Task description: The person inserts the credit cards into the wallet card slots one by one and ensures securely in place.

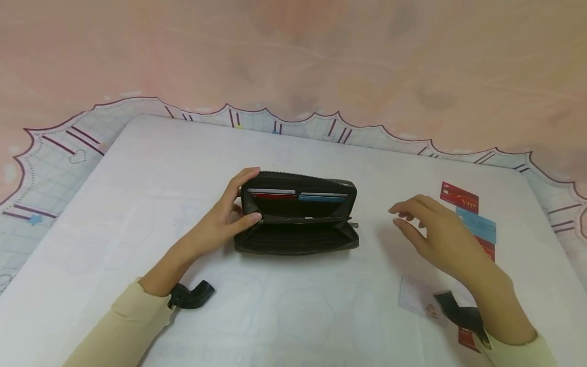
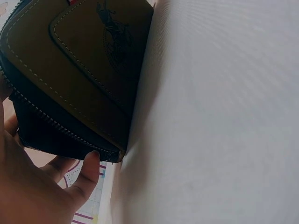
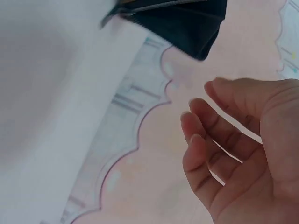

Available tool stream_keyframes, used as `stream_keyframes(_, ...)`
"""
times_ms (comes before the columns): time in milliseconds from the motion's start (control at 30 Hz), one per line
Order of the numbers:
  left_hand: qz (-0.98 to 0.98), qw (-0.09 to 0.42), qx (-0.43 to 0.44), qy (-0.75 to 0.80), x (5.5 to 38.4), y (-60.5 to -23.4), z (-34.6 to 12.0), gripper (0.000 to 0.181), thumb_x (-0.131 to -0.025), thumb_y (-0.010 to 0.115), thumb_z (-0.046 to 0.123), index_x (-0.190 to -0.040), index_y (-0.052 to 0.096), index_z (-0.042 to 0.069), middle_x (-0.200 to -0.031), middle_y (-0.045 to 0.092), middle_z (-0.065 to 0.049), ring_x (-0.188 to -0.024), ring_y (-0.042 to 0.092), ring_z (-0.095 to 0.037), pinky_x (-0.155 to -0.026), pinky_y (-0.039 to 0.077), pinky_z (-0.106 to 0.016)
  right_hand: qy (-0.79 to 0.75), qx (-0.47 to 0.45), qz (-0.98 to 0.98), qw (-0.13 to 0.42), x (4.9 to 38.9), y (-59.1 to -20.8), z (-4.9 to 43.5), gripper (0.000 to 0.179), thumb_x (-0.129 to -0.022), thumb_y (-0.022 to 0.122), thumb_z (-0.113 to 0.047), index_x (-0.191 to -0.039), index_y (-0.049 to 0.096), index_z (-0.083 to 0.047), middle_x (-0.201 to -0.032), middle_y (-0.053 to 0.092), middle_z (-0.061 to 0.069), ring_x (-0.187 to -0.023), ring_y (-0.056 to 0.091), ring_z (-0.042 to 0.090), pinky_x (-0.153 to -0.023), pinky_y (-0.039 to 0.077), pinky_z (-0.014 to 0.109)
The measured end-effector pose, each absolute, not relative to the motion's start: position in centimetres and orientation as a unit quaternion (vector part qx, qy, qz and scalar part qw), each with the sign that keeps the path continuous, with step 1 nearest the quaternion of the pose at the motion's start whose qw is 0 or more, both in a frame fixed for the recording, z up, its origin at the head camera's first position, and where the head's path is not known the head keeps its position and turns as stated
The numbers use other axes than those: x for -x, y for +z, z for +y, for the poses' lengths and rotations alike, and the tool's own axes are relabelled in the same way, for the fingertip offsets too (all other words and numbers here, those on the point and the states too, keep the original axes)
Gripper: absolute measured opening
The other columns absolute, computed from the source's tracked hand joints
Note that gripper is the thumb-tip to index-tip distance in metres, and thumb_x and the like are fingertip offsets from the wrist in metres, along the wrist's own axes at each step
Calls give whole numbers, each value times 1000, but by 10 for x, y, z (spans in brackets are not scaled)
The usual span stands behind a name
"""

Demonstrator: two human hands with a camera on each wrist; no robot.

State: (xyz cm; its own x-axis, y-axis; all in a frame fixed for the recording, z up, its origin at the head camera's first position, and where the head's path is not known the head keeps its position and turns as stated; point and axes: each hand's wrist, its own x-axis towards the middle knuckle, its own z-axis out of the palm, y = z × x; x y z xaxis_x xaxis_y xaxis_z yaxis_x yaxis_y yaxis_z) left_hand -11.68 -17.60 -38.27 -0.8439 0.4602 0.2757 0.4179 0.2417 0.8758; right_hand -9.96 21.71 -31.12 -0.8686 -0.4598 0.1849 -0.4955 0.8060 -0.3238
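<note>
1. Step, prob.: moving cards (image 1: 323, 198) in or out of wallet (image 1: 298, 181); can't tell which. Wallet sits unzipped on white tabletop (image 1: 275, 316).
2. Next move prob. calls for R hand (image 1: 440, 237) to pinch a card or reach a slot, w/ L hand (image 1: 220, 221) steadying.
3. L: grips wallet's left end, thumb at inner edge, fingers round outside.
4. R: right of wallet, apart, fingers loosely bent, nothing held.
5. Red VIP card (image 1: 460, 198), blue card (image 1: 479, 225): farther right of wallet.
</note>
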Motion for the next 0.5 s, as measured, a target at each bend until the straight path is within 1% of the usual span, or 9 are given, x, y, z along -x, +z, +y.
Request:
stream_keyframes(100,787,20,-279,549,117,-383,-176,79,-92,62,3,-153,16,23,-157,9,4,-126,31,-21,-76,42,-37,174,-217,-960,18,88,-314,234,31,-82,76,-13,-111,65,-13,-97,62,0,-82,57,19,-66,52,34)
stream_keyframes(267,788,20,-279,549,117,-384,-177,79,-92,61,2,-153,15,22,-157,9,0,-126,31,-21,-77,42,-37,172,-201,-964,9,70,-320,258,35,-78,80,-16,-110,65,-14,-93,63,-1,-77,53,16,-61,47,26)
stream_keyframes(333,789,21,-277,548,117,-384,-177,79,-92,61,2,-152,16,23,-157,9,0,-125,32,-21,-77,42,-37,187,-192,-963,1,63,-323,267,36,-77,81,-16,-110,66,-14,-92,62,-3,-76,50,14,-60,46,25)
stream_keyframes(500,791,22,-274,546,118,-384,-176,79,-91,62,3,-152,16,24,-157,10,4,-126,31,-20,-77,42,-37,209,-149,-966,-35,44,-333,286,42,-74,84,-22,-111,64,-16,-92,61,-5,-75,47,10,-55,42,23)
